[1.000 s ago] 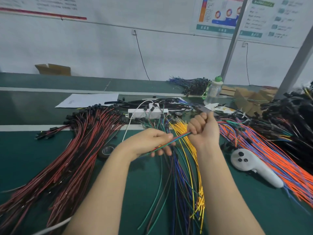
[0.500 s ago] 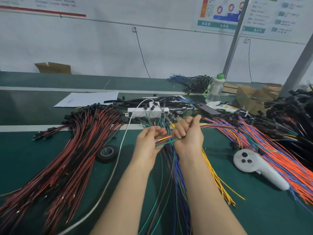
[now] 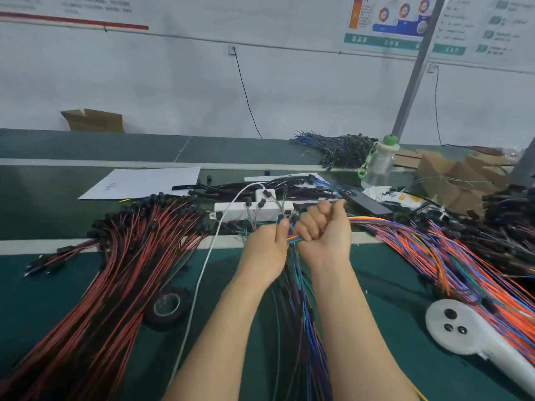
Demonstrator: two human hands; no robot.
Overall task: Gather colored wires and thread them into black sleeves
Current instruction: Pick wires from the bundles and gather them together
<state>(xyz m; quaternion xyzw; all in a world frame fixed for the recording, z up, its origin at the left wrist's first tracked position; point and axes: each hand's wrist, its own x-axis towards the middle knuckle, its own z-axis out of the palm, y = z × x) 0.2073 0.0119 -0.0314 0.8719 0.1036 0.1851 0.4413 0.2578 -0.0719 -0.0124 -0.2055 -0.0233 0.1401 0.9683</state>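
Red-black wire pile (image 3: 115, 270) on the left of the table (image 3: 37, 290), tape roll (image 3: 168, 306) beside it. Left hand (image 3: 265, 250) pinches the colored wires (image 3: 293, 239) mid-table; right hand (image 3: 324, 233) is fisted round the same bundle, touching the left. White controller (image 3: 469, 328) far right.

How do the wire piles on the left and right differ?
The left pile is only red and black; the right pile mixes orange, blue and green. No hand touches the left pile; strands of the right pile run into the right hand. Both lie on the green table.
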